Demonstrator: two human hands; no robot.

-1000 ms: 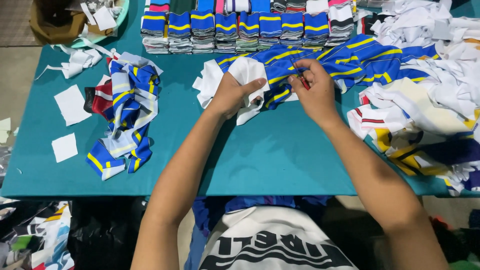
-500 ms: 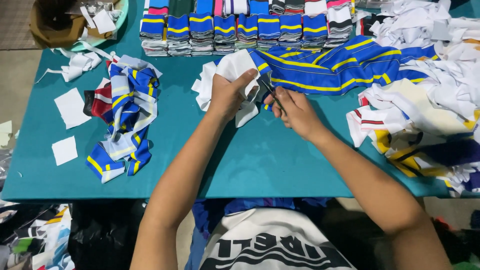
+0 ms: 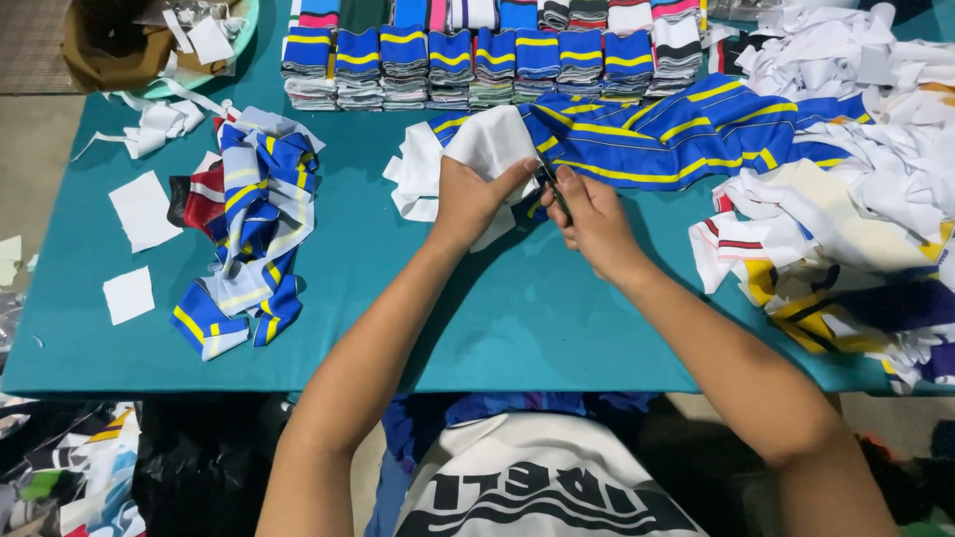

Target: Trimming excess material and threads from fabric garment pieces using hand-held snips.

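Left hand grips white fabric piece; right hand closed on small dark scissors, cutting blue-yellow striped strip. Folded stacks done; tangled pile remains on teal worktop.

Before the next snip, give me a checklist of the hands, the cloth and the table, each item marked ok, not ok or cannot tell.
1. Left hand grips the white cloth piece: ok.
2. Right hand holds small dark scissors at the cloth edge: ok.
3. Blades open or shut: cannot tell, too small.
4. Left fingers out of the blades' path: cannot tell, they sit very close.
5. Blue and yellow striped strip lies flat on the teal table: ok.
6. Bare table in front of the hands: ok.
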